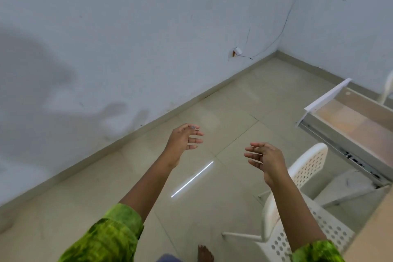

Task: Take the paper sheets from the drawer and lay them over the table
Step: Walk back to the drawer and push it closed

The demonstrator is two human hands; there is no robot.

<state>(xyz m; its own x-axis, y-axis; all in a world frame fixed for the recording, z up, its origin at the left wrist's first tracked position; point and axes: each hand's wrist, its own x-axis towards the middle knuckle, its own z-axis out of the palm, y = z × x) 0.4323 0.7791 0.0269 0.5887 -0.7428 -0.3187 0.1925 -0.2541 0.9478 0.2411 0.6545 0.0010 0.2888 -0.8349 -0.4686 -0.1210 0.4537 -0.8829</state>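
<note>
Pale tiled floor [119, 181] and white walls behind. Left hand [184, 140] and right hand [265, 159] empty, fingers loosely spread, palms facing, apart in mid-air. White perforated chair [306, 168] just right — beyond it, drawer [350, 121] pulled open, contents indistinct; desk [378, 232] at lower right.

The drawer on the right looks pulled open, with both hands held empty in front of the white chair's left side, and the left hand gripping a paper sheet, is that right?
Not quite. The head view shows the left hand empty with fingers spread, no sheet in it. The rest holds: the drawer is pulled open on the right, the right hand is empty, and the chair is white.
</note>
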